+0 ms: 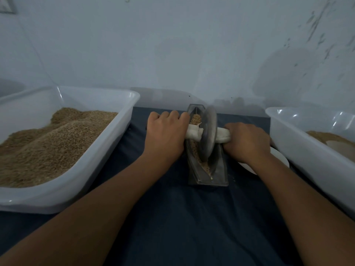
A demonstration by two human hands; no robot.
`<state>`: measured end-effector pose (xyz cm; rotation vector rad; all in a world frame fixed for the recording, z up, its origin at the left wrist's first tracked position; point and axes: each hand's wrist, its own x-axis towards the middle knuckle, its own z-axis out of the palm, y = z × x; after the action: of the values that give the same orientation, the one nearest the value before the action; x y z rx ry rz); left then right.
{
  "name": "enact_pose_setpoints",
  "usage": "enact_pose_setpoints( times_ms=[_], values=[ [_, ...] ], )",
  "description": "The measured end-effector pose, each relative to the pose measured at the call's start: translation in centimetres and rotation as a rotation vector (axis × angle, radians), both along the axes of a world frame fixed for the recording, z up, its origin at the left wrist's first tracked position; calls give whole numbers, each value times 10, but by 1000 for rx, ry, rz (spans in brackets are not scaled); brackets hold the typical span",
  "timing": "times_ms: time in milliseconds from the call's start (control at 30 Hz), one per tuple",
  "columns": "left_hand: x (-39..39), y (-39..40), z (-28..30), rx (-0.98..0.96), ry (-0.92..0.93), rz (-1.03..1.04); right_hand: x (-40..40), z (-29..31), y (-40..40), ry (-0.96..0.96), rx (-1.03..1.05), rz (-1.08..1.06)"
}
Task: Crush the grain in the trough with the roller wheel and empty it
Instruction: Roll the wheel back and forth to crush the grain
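Left hand (165, 131), right hand (246, 142) both curled around cloth-wrapped axle (223, 136), either side of roller wheel (208, 134). Trough (208, 169) long axis runs away from body; grain (196, 119) ahead of wheel.

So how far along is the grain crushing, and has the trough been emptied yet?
Crushing is under way. The left hand and right hand grip the cloth-wrapped handles of the roller wheel, which stands in the trough. Grain lies in the trough, some looking whole, so emptying remains.
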<state>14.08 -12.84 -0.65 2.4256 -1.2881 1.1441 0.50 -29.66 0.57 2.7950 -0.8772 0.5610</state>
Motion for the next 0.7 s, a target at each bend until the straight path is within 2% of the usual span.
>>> enact_pose_setpoints(
  times_ms=[233, 700],
  values=[
    [12, -11, 3, 50, 53, 36, 11, 7, -3, 62, 58, -21],
    [27, -24, 4, 55, 18, 27, 25, 13, -21, 131, 142, -43]
  ],
)
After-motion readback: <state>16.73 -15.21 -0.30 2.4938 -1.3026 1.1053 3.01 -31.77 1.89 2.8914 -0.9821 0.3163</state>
